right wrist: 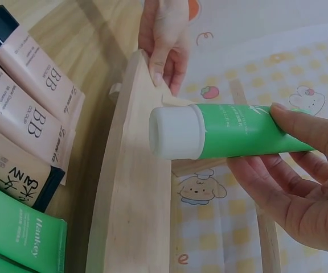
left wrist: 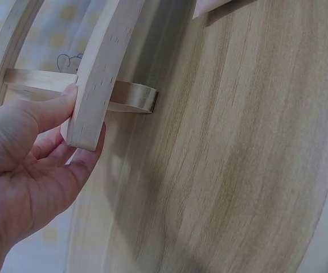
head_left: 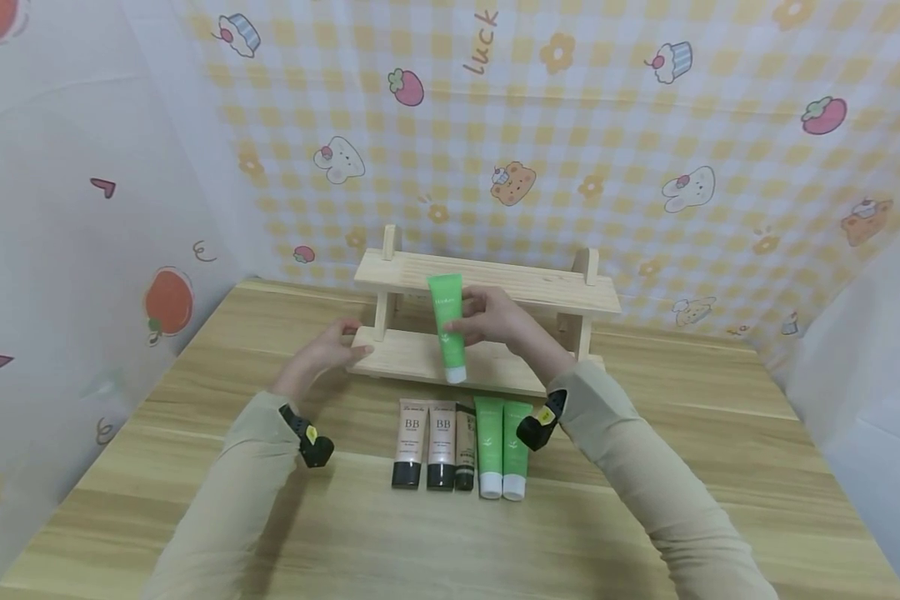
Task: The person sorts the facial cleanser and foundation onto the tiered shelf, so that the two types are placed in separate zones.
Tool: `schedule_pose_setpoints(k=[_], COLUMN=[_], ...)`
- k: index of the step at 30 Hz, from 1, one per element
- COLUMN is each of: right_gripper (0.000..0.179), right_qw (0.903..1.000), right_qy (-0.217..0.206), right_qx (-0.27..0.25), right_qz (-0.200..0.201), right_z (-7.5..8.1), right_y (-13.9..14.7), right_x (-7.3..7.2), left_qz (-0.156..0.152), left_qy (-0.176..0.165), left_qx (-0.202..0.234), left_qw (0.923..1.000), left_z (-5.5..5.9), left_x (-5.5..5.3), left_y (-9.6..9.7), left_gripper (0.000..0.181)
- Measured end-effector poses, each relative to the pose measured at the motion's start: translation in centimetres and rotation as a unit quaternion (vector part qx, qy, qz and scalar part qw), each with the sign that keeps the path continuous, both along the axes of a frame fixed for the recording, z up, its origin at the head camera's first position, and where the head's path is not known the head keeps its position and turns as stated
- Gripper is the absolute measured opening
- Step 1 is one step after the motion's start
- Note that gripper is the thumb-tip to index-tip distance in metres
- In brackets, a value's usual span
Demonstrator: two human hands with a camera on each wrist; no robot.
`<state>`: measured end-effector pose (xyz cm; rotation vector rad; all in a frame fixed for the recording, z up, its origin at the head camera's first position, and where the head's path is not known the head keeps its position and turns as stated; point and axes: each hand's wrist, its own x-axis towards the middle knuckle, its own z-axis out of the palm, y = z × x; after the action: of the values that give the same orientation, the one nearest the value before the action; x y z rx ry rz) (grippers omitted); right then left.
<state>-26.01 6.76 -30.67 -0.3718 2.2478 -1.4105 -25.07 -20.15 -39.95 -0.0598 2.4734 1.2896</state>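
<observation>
My right hand (head_left: 491, 317) grips a green tube (right wrist: 238, 131) with a white cap, thumb on one side and fingers on the other. In the head view the tube is nearly upright, cap down, in front of the two-tier wooden rack (head_left: 487, 279). My left hand (left wrist: 39, 153) pinches the left end of the rack's lower shelf (head_left: 412, 354), thumb on top and fingers beneath. Just before the rack lie two pink BB cream tubes (head_left: 411, 442) with black caps, a beige tube (head_left: 465, 446) with a black cap and two more green tubes (head_left: 490, 446), all caps toward me.
The rack stands on a wood-grain table (head_left: 345, 533) near its back edge. A yellow checked cloth (head_left: 450, 150) with cartoon prints hangs close behind it. White printed cloth (head_left: 67, 217) borders the left side. The rack's upper shelf overhangs the lower one.
</observation>
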Motion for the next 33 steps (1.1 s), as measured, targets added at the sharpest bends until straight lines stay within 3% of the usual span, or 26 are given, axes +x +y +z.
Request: schedule_pose_setpoints(k=[16,28,33], right_gripper=[0.051,0.05,0.051], right_qw=[0.9991,0.9988,0.9987], right_qy=[-0.028,0.017,0.035], right_qx=[-0.005,0.032,0.016], right_qz=[-0.031,-0.032,-0.033], right_z=[0.5,1.1,1.6], right_y=[-0.9,-1.1,-1.3], right_x=[-0.8,-1.8,-2.3], left_qz=[0.001,0.001,-0.002], left_qy=[0.003,-0.001,-0.003], left_qx=[0.008,0.006,0.006], left_qw=[1.0,1.0,1.0], left_z=[-0.3,-0.1,0.0], left_x=[-0.2,-0.1,0.0], left_y=[-0.1,0.1,0.0], left_gripper=[0.064,0.065,0.065])
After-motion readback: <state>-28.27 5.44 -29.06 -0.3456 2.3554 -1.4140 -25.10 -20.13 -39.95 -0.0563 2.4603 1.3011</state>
